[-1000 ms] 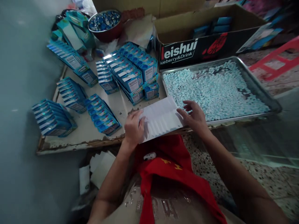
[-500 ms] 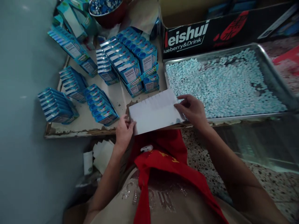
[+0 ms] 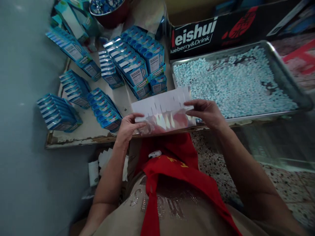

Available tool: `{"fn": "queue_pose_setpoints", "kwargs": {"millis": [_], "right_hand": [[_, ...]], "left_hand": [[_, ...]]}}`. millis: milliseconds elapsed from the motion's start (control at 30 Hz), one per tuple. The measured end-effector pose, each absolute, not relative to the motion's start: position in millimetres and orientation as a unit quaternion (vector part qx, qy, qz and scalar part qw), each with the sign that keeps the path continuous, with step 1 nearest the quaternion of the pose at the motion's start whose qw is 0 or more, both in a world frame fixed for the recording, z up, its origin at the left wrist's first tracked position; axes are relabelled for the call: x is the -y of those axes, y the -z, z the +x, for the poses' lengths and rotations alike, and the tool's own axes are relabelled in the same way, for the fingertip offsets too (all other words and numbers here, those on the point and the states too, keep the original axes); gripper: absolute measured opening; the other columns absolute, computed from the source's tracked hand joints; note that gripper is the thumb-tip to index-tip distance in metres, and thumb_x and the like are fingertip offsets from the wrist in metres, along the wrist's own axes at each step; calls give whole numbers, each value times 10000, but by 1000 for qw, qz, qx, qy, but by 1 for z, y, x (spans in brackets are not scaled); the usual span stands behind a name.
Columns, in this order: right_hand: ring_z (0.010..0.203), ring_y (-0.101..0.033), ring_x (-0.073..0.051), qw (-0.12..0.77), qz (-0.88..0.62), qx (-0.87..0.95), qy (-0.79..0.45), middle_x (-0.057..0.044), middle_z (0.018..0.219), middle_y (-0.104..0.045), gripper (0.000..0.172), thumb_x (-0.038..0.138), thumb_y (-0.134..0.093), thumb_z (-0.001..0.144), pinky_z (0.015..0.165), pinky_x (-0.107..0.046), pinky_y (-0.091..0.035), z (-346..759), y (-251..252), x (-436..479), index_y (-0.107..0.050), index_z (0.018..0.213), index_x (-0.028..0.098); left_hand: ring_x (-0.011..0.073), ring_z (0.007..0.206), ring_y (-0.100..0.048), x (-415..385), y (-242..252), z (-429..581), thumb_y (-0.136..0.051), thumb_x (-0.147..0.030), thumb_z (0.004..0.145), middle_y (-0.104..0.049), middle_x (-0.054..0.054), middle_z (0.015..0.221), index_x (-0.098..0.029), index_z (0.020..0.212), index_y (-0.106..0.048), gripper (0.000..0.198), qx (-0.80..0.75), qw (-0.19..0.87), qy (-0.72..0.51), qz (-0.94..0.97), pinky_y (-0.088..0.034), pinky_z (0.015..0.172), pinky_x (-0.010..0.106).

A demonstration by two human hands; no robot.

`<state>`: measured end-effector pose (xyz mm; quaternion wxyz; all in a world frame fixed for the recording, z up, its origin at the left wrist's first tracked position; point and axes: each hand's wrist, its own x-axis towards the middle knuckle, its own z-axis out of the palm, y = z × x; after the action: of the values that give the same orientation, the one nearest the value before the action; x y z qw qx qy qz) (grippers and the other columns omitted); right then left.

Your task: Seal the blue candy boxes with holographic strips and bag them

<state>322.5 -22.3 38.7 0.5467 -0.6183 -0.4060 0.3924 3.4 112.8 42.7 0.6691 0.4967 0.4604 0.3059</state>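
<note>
Between my two hands is a white sheet (image 3: 157, 103) whose near part is clear, shiny plastic with the red apron showing through. My left hand (image 3: 129, 126) pinches its left end between thumb and fingers. At the right end my right hand (image 3: 205, 111) pinches it the same way. The sheet is held above the table's front edge and overlaps a corner of the metal tray (image 3: 258, 115). Small pale-blue and white candies (image 3: 236, 88) cover much of that tray. Beyond my left hand stands a row of blue printed packs (image 3: 104, 109).
More blue packs (image 3: 137, 65) stand stacked on the worn table (image 3: 81, 136). A dark red bowl (image 3: 112, 18) of shiny blue wrapped pieces sits at the back. Behind the tray is a black carton (image 3: 194, 41). A grey wall (image 3: 19, 114) borders the left side.
The sheet has tilted, so its near half now shows as clear, reflective plastic. My left hand has moved slightly up and left, its thumb now on the plastic. The view has shifted slightly.
</note>
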Motion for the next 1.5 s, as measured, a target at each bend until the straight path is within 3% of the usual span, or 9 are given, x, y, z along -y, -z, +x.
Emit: {"fn": "queue_pose_setpoints", "kwargs": {"millis": [300, 500, 600, 700, 800, 933, 1067, 1167, 1500], "right_hand": [[893, -749, -289, 594, -627, 381, -330, -9, 997, -816, 442, 411, -983, 644, 830, -506, -637, 324, -46, 37, -840, 1061, 384], [742, -645, -224, 538, -690, 454, -166, -24, 840, -747, 189, 416, -899, 761, 744, -437, -547, 316, -72, 39, -850, 908, 307], [834, -655, -250, 511, -701, 491, -71, -35, 806, -691, 134, 426, -840, 821, 854, -477, -536, 313, -88, 45, -816, 789, 298], [944, -684, -281, 491, -693, 524, -52, -50, 909, -741, 173, 420, -802, 856, 965, -519, -520, 311, -111, 49, -780, 740, 294], [844, -692, -254, 477, -688, 531, -134, -31, 858, -762, 150, 386, -763, 892, 835, -445, -553, 313, -132, 46, -771, 775, 291], [768, -682, -225, 444, -697, 544, -148, -23, 824, -772, 79, 327, -778, 882, 755, -387, -524, 321, -146, 36, -789, 831, 267], [1065, -699, -312, 316, -704, 635, -40, -67, 1132, -818, 260, 295, -794, 890, 1009, -496, -467, 325, -153, 28, -805, 1148, 268], [984, -701, -275, 227, -654, 720, -38, -41, 1028, -823, 146, 303, -704, 978, 1106, -521, -386, 327, -156, 22, -812, 1074, 280], [644, -589, -152, 239, -654, 684, -219, 0, 706, -722, 232, 414, -676, 979, 638, -324, -353, 351, -132, -2, -809, 867, 260]], "left_hand": [[181, 775, -694, -107, -72, 22, -968, -242, 557, -788, 30, 914, -180, 1068, -851, 528, -458, 542, -369, 600, -583, 738, 301], [199, 811, -620, -103, -88, 25, -918, -309, 779, -691, 29, 833, -261, 885, -875, 124, -441, 302, -424, 732, -543, 805, 351], [288, 1004, -623, -101, -106, 20, -900, -369, 831, -657, 71, 928, -309, 820, -862, 71, -428, 225, -413, 772, -531, 985, 471], [374, 1212, -594, -96, -137, 23, -952, -327, 767, -688, 86, 1071, -308, 856, -848, 138, -407, 179, -357, 821, -355, 1214, 604], [392, 1226, -625, -93, -164, 46, -987, -332, 719, -741, 72, 1101, -293, 1026, -835, 345, -315, 197, -262, 890, -317, 1226, 607], [295, 893, -677, -99, -170, 91, -764, -404, 950, -723, 70, 805, -233, 806, -804, 227, -258, 240, -190, 916, -482, 932, 430], [245, 749, -622, -106, -167, 120, -856, -298, 848, -633, 45, 647, -207, 703, -805, 179, -258, 309, -183, 897, -432, 790, 359], [239, 768, -642, -109, -172, 122, -884, -200, 791, -691, 44, 702, -208, 749, -845, 58, -254, 353, -168, 885, -412, 786, 343], [239, 827, -642, -144, -131, 81, -778, -202, 863, -701, 59, 786, -222, 718, -745, 150, -326, 364, -223, 843, -464, 784, 326]]}}
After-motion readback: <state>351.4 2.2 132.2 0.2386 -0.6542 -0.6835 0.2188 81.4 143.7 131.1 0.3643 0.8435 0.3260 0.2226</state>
